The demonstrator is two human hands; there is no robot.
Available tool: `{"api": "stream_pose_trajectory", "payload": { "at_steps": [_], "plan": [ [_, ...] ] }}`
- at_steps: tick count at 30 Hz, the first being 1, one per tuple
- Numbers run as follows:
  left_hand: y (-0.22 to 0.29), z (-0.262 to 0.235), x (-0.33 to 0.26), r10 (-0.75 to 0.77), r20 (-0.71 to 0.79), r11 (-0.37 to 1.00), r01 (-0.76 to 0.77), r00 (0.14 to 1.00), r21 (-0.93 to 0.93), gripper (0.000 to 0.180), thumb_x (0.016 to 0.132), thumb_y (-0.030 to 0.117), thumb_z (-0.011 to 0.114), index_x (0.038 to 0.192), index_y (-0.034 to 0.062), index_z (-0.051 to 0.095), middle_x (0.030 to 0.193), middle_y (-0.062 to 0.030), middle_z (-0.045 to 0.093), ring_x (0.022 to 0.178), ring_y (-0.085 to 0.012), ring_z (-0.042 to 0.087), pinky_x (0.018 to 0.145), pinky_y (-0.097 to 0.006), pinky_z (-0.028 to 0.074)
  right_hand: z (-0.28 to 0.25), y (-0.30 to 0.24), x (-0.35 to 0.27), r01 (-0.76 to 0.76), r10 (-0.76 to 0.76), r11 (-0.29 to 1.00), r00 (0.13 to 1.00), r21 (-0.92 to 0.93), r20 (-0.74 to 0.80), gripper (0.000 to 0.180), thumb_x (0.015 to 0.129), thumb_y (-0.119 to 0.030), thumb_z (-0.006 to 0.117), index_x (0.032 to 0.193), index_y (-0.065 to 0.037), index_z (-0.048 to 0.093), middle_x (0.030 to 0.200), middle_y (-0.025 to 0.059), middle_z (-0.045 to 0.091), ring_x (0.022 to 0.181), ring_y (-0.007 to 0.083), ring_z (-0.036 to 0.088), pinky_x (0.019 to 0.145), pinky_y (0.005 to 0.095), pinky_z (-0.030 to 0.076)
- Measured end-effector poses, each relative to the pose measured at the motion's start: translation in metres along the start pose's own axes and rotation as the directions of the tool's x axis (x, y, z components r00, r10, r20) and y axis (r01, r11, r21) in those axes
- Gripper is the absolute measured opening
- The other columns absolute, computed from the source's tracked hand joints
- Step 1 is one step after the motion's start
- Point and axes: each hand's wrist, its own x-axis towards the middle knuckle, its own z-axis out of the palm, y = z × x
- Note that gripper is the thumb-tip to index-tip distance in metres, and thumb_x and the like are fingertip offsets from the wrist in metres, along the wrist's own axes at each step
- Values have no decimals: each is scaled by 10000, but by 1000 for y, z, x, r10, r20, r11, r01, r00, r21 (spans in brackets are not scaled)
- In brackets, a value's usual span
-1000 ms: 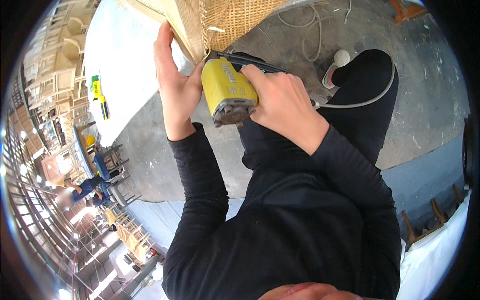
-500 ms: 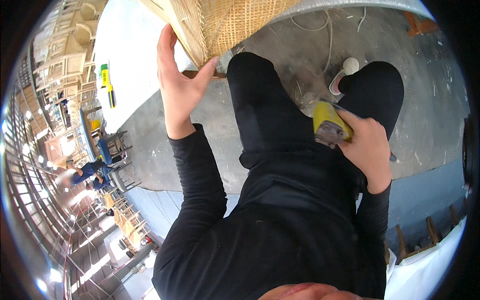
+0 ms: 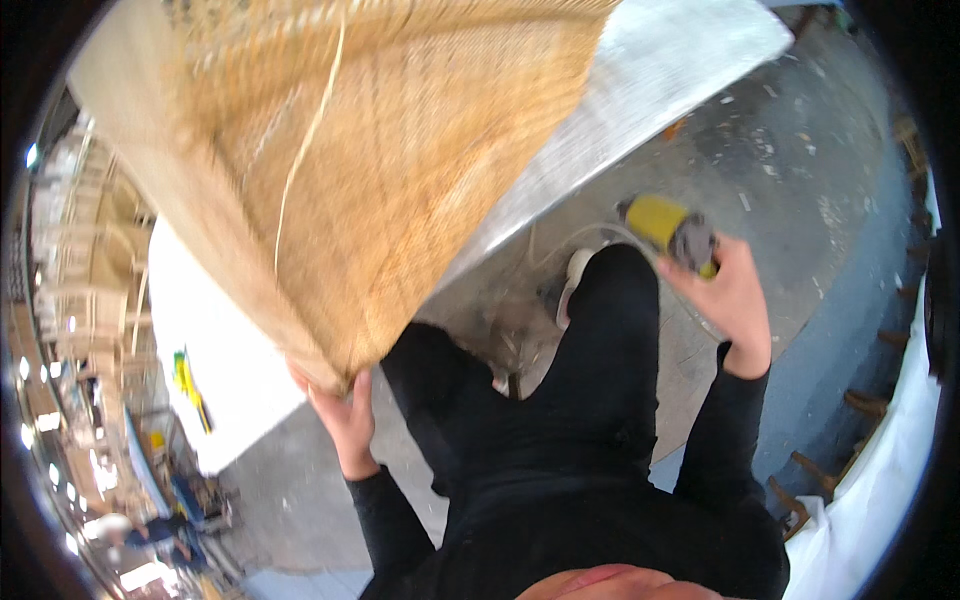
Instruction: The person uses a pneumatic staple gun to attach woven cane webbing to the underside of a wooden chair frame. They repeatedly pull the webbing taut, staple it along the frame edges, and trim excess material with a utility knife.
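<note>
A large tan woven cane panel [image 3: 430, 170], blurred by motion, rises in front of me at the upper left. A pale band [image 3: 180, 200] runs down its left side, and a loose pale strand [image 3: 305, 150] hangs across the weave. My left hand [image 3: 345, 425] is closed on the panel's lower corner, thumb on the near side, most fingers hidden behind it. My right hand [image 3: 735, 300] grips a yellow-and-grey staple gun [image 3: 660, 222], held out to the right above the floor, apart from the panel. The gun's far end is blurred.
A white-covered surface [image 3: 215, 350] at left bears a yellow-and-green hand tool [image 3: 190, 390]. Behind the panel lies a silvery-white tabletop [image 3: 660, 70]. A pale hose [image 3: 570, 238] lies on the grey floor. Wooden chair frames [image 3: 95, 240] and people stand far left; wooden legs [image 3: 810, 475] show at right.
The woven panel has come down and nearer, filling the upper left. My left hand has lowered and closed on its corner. My right hand has moved the staple gun outward to the right.
</note>
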Motion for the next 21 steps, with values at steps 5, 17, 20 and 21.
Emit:
{"api": "stream_pose_trajectory", "payload": {
  "at_steps": [5,17,20,21],
  "plan": [
    [13,0,7,-115,103,915,146,988,-377,1022,939,102,716,1644,3,-18,1690,-164,146,1535,-279,201,1246,-443,207,-60,-5,131,-66,-70,936,928,-346,-366,383,896,-390,734,984,-16,735,784,196,704,719,333,707,691,416,527],
    [-8,3,-8,-139,51,885,147,989,-442,976,1007,194,658,1647,4,-53,1694,-188,153,1527,-272,244,1237,-426,225,10,92,285,-234,-365,645,742,-727,-563,438,931,-307,632,1325,-116,660,1251,133,692,1121,318,663,929,469,513],
    [-11,4,-3,-123,31,929,126,992,-348,881,1065,271,559,1644,-11,-42,1709,-185,129,1548,-285,214,1250,-428,189,1,96,282,15,-616,636,613,-771,-496,334,924,-271,641,1207,-119,732,1234,134,694,1118,324,663,943,476,512],
    [-16,4,-4,-116,29,941,120,993,-317,866,1073,286,539,1643,-15,-39,1712,-183,123,1554,-285,202,1252,-429,179,0,97,283,85,-508,768,684,-635,-523,278,967,-264,638,1144,-92,765,1271,97,695,1144,288,659,979,451,504]
  ]
}}
